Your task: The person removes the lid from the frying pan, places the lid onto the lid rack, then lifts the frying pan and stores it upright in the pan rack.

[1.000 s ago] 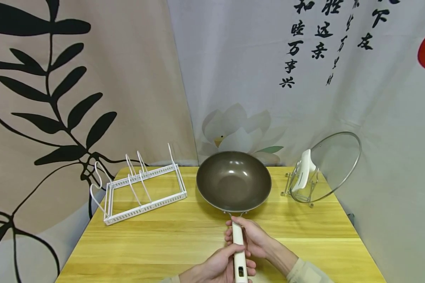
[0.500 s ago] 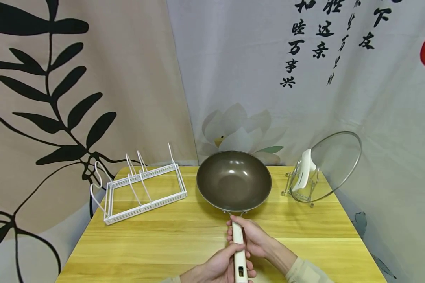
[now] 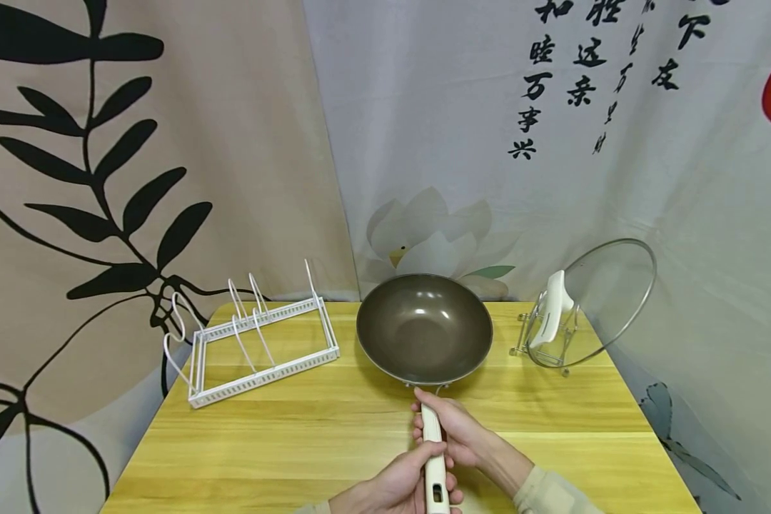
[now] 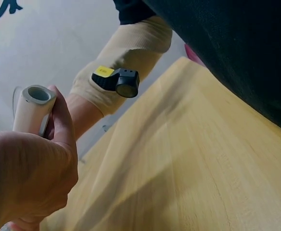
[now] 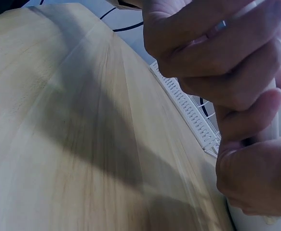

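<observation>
A dark brown wok (image 3: pixel 424 332) with a long cream handle (image 3: pixel 435 475) is at the middle of the table, its bowl facing up. My left hand (image 3: pixel 401 482) grips the handle near its hanging-hole end, thumb laid across the top. Farther up, close to the bowl, my right hand (image 3: pixel 459 428) holds the same handle, its thumb along it. In the left wrist view the hollow end of the handle (image 4: pixel 32 108) sticks out past the left hand (image 4: pixel 32 173). The right wrist view has both hands' fingers wrapped round the handle, hiding much of it.
On the left of the wooden table (image 3: pixel 283 435) lies a white rack (image 3: pixel 263 378) with upright wire dividers. To the right, a glass lid (image 3: pixel 617 300) with a white knob handle (image 3: pixel 552 310) leans in a small wire stand (image 3: pixel 568 335). A printed curtain (image 3: pixel 424 128) hangs behind.
The right thumb has slid slightly forward along the handle. Otherwise the wok, rack, lid and left hand stay where they were.
</observation>
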Demonstrator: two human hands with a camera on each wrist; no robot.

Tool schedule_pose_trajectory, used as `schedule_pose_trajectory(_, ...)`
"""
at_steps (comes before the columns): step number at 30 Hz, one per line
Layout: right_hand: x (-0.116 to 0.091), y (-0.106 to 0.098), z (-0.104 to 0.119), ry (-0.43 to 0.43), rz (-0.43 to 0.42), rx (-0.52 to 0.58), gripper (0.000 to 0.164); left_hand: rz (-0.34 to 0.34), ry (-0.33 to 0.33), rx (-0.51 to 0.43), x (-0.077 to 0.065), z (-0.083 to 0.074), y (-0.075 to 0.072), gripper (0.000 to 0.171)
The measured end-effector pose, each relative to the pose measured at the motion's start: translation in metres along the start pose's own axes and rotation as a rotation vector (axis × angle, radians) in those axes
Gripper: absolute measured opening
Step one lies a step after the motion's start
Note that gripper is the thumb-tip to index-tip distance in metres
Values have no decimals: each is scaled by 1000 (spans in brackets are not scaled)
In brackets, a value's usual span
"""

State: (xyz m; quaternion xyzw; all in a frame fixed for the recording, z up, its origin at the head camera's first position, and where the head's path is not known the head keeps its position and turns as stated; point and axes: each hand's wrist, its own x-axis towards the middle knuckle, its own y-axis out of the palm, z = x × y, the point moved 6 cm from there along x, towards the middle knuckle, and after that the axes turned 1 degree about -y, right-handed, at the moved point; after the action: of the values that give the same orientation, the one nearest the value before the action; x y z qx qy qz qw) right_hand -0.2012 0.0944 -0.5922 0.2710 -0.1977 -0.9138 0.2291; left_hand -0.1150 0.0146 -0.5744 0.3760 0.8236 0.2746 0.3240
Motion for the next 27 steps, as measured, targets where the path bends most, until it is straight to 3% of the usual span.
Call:
schedule_pose_trajectory(12, 4, -2, -3, 2, -16, -39, 37, -57, 0, -21, 3, -1, 1, 19)
schedule_pose_trajectory(17, 5, -1, -2, 6, -14, -43, 38, -112, 32, 6, 6, -2, 1, 18)
schedule_pose_trajectory(23, 5, 0, -2, 8, -14, -36, 37, -167, 69, 51, 7, -1, 1, 25)
schedule_pose_trajectory(27, 5, 1, -3, 10, -18, -32, 34, -162, 69, 70, 6, 0, 0, 34)
